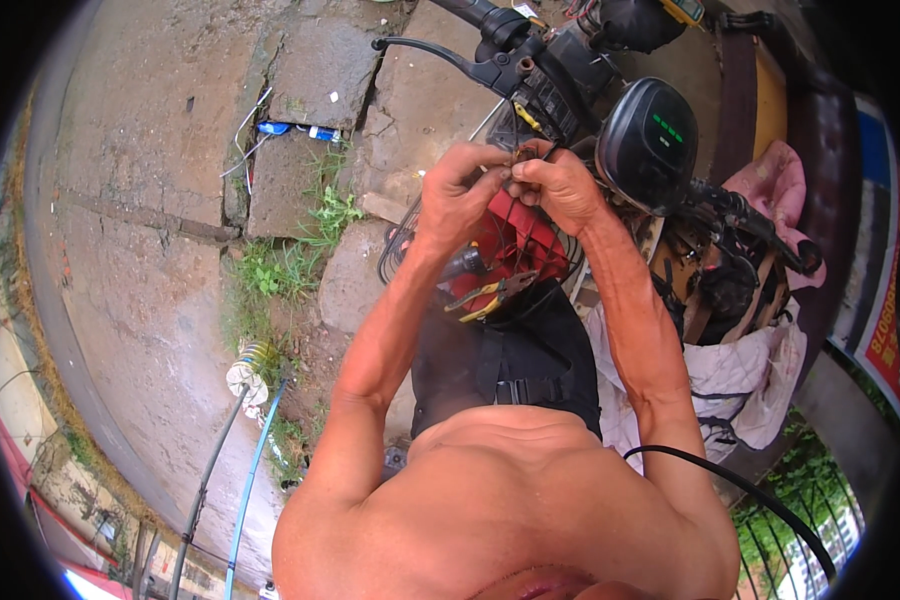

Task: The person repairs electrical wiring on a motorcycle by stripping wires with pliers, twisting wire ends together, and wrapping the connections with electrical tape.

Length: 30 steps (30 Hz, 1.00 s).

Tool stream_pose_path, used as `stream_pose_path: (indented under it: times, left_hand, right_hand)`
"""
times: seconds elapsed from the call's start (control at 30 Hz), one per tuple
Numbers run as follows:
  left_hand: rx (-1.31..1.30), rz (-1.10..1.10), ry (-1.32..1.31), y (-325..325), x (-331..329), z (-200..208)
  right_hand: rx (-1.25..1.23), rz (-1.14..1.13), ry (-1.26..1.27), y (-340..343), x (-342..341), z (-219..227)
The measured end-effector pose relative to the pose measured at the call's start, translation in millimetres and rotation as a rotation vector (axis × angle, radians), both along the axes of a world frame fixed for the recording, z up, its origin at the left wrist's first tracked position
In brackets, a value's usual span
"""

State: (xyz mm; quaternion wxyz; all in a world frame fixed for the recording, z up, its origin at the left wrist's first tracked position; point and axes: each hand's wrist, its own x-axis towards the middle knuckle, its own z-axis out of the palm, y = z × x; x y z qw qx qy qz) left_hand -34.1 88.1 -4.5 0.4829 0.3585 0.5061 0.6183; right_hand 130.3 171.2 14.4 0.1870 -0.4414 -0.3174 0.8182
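Observation:
My left hand [460,195] and my right hand [560,187] meet in front of the handlebar, fingertips pinched together. Between them is a thin dark wire [516,208], which trails down below the fingers; its end is mostly hidden by them. Just beyond my hands are a black brake lever [435,50] and a small yellow piece [527,117] among the handlebar cables. Under my wrists sits a wire basket [398,240] with a red object [530,238] in it. Pliers with yellow handles [492,297] lie at its near side, above my lap.
A black display [650,145] with green bars stands right of my right hand. Farther right are a pink cloth [775,195] and a quilted pale cover [735,375]. Cracked paving [150,120] with weeds [270,270] spreads to the left, beside a blue pole [253,480].

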Motion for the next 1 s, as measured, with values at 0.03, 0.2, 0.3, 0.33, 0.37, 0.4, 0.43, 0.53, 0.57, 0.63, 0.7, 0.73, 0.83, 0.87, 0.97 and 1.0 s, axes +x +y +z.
stream_pose_path:
  times: [0.03,0.2,0.3,0.33,0.37,0.4,0.43,0.53,0.57,0.63,0.7,0.73,0.83,0.87,0.97,1.0]
  left_hand:
    - [0.086,-0.019,0.173,2,-5,-2]
    - [0.078,-0.047,0.443,1,-7,6]
    - [0.041,-0.020,0.332,-2,1,8]
    - [-0.072,-0.044,0.081,-3,5,10]
    - [-0.184,-0.066,-0.171,-4,6,10]
    - [-0.185,-0.066,-0.171,-4,6,10]
    - [-0.264,-0.072,-0.226,-3,6,9]
    - [-0.363,-0.061,-0.334,-2,6,1]
    - [-0.382,-0.045,-0.387,-2,6,-2]
    - [-0.432,-0.076,-0.477,0,3,0]
    - [-0.482,-0.105,-0.568,2,0,3]
    - [-0.504,-0.126,-0.620,2,-1,3]
    - [-0.534,-0.139,-0.666,1,-3,10]
    - [-0.543,-0.132,-0.660,1,-3,12]
    - [-0.514,-0.038,-0.483,-6,-4,3]
    - [-0.514,-0.038,-0.484,-9,-1,0]
  right_hand:
    - [-0.001,0.002,-0.002,0,0,-1]
    - [-0.009,0.001,0.013,0,-1,3]
    - [-0.005,0.008,0.028,-1,-1,3]
    - [0.003,-0.004,0.036,-2,-2,4]
    - [0.010,-0.016,0.045,-2,-3,4]
    - [0.009,-0.016,0.045,-3,-3,3]
    - [0.025,-0.026,0.050,-3,-2,0]
    - [0.056,-0.045,0.044,-4,-4,0]
    - [0.073,-0.055,0.032,-5,-6,0]
    - [0.071,-0.082,0.034,-7,-7,-3]
    - [0.070,-0.108,0.037,-8,-8,-5]
    - [0.061,-0.122,0.038,-9,-8,-5]
    - [0.046,-0.136,0.042,-8,-9,-6]
    - [0.039,-0.138,0.045,-8,-9,-6]
    - [0.028,-0.138,0.051,-8,-10,-7]
    - [0.028,-0.138,0.049,-7,-10,-7]
